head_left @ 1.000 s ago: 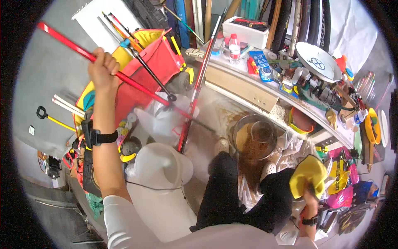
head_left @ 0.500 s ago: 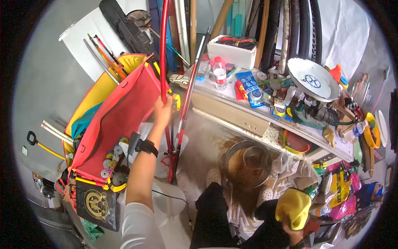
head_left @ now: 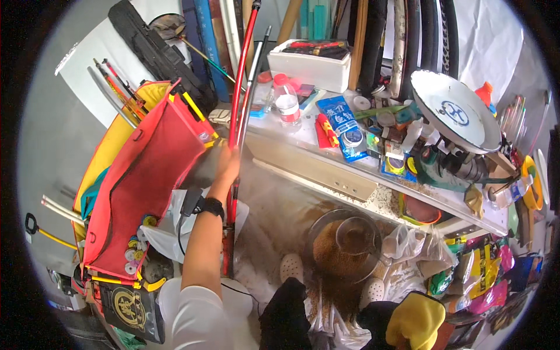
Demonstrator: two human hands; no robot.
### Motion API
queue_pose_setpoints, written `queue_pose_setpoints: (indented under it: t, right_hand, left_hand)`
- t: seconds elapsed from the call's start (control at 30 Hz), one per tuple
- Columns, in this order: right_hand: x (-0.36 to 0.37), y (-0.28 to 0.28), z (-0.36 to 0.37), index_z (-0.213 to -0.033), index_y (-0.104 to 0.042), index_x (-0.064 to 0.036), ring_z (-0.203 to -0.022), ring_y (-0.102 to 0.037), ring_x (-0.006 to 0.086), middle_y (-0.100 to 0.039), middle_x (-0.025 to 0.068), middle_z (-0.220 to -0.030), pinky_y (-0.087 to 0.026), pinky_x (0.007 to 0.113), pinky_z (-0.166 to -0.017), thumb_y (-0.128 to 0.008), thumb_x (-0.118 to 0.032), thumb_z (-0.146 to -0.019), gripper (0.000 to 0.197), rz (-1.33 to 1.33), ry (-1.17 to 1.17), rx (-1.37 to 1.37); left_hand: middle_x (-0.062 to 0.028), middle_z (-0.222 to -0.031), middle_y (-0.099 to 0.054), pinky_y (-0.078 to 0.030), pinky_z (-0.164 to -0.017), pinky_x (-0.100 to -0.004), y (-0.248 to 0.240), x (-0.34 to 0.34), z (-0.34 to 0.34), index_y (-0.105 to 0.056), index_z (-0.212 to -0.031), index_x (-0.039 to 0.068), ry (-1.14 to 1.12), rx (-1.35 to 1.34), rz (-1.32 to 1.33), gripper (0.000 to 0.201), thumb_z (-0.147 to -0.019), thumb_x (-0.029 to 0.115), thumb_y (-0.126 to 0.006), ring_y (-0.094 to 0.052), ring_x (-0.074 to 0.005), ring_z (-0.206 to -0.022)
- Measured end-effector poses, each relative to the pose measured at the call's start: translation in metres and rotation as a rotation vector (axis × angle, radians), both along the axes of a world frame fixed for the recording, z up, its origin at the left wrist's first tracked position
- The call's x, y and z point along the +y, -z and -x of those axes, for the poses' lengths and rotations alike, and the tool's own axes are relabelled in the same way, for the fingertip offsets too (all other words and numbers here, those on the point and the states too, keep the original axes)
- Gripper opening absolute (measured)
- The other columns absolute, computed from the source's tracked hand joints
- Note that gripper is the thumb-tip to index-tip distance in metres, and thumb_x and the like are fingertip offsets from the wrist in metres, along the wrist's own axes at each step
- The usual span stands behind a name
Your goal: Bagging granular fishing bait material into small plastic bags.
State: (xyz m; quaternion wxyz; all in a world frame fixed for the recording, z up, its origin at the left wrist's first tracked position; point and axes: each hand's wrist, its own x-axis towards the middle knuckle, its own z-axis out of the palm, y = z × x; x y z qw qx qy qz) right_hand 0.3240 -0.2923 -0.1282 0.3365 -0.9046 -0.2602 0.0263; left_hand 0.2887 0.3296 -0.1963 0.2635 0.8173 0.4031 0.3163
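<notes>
Red, long and thin, the fishing rod (head_left: 240, 87) stands nearly upright in the upper centre of the head view, its tip running out of the top edge and its lower end near the floor at centre left. Left hand (head_left: 227, 165) is closed around the rod at mid-height, forearm rising from the lower edge, a black wristband (head_left: 211, 205) on the wrist. Just right of the red rod a grey slender rod (head_left: 255, 76) leans parallel to it; whether the hand also touches it cannot be told. Left of the hand, a red and yellow fabric rod bag (head_left: 143, 181) fills the left side of the frame, open at its top. Right hand (head_left: 415, 321), at lower right, wears a yellow glove; its grip cannot be told. Above it, at lower centre, a clear round bowl of brown granules (head_left: 344, 245) sits on the floor. A cluttered white shelf (head_left: 326, 172) crosses the centre right, carrying a white round dish (head_left: 454, 111) at upper right.
</notes>
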Motion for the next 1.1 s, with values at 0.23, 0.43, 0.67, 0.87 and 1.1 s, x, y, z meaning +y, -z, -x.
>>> queue_pose_setpoints:
  t: [0.23, 0.43, 0.67, 0.87, 1.1]
  right_hand:
    - [0.013, 0.015, -0.017, -0.108, -0.056, -0.0067, -0.094, -0.059, 0.0281, -0.061, 0.0112, -0.100, -0.046, 0.037, -0.083, -0.058, -0.008, -0.079, 0.029, 0.041, 0.020, 0.021]
    - [0.011, 0.026, -0.023, -0.108, -0.056, -0.0068, -0.094, -0.059, 0.0280, -0.061, 0.0111, -0.100, -0.046, 0.037, -0.083, -0.058, -0.008, -0.079, 0.029, 0.048, 0.019, 0.043]
    - [0.002, 0.031, -0.022, -0.107, -0.056, -0.0069, -0.094, -0.059, 0.0280, -0.061, 0.0109, -0.100, -0.046, 0.037, -0.083, -0.057, -0.008, -0.079, 0.029, 0.049, 0.046, 0.049]
    - [-0.007, 0.031, -0.017, -0.107, -0.057, -0.0070, -0.094, -0.059, 0.0280, -0.061, 0.0107, -0.099, -0.046, 0.037, -0.083, -0.057, -0.007, -0.079, 0.028, 0.027, 0.056, 0.057]
    - [-0.026, 0.032, -0.013, -0.107, -0.057, -0.0071, -0.093, -0.059, 0.0279, -0.061, 0.0106, -0.099, -0.046, 0.037, -0.083, -0.057, -0.007, -0.079, 0.028, 0.007, 0.054, 0.058]
  left_hand:
    - [-0.0266, -0.101, -0.057, -0.042, -0.082, -0.0462, 0.041, 0.021, -0.023, -0.046, -0.119, 0.000, 0.012, -0.014, -0.043, 0.039, -0.090, 0.026, -0.047, -0.055, -0.0424, -0.097]
    - [-0.0221, -0.099, -0.061, -0.045, -0.081, -0.0451, 0.071, 0.035, -0.038, -0.048, -0.114, 0.004, -0.075, 0.194, -0.130, 0.037, -0.088, 0.029, -0.054, -0.057, -0.0398, -0.096]
    - [-0.0241, -0.099, -0.060, -0.044, -0.084, -0.0448, 0.096, 0.043, -0.059, -0.051, -0.112, -0.002, 0.015, 0.238, -0.106, 0.036, -0.083, 0.019, -0.058, -0.057, -0.0404, -0.097]
    - [-0.0236, -0.094, -0.060, -0.044, -0.079, -0.0467, 0.086, 0.030, -0.069, -0.053, -0.100, 0.000, -0.050, 0.302, -0.189, 0.026, -0.081, 0.015, -0.060, -0.057, -0.0416, -0.092]
    - [-0.0233, -0.100, -0.058, -0.043, -0.085, -0.0459, 0.056, -0.030, -0.081, -0.050, -0.108, -0.001, -0.096, 0.275, -0.213, 0.032, -0.077, 0.006, -0.055, -0.054, -0.0396, -0.098]
